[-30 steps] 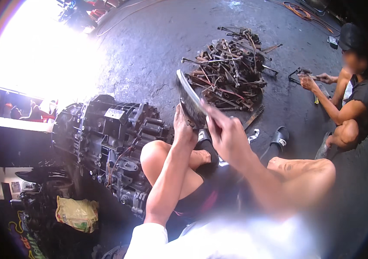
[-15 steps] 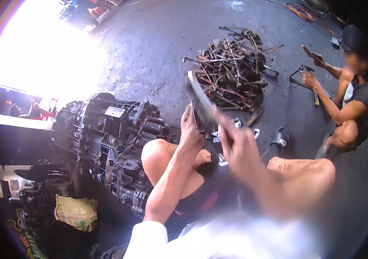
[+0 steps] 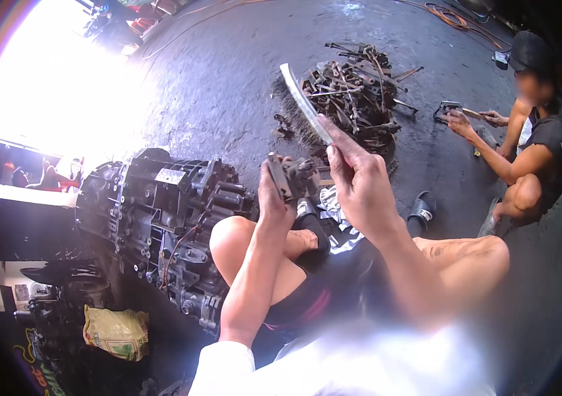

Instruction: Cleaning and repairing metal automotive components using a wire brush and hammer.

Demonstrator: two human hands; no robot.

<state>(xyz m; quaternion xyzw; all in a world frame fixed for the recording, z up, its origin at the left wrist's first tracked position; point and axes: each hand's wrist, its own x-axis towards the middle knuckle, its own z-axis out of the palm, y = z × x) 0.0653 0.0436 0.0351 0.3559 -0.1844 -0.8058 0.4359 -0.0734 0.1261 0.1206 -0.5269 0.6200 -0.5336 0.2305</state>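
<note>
Brush (image 3: 304,105) up near the part (image 3: 287,179)!
Left hand (image 3: 274,203) grips the part, right hand (image 3: 362,181) clutches the brush's pale handle

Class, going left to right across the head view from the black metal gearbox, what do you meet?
Black metal gearbox, bare left hand holding a dark blocky metal part, bare right hand, right black sandal, co-worker in black clothes.

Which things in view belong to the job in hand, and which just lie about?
In use:
- brush, in the right hand
- metal part, in the left hand

Apparently lying about:
- gearbox
- yellow sack

Unclear: metal-rod pile
</note>
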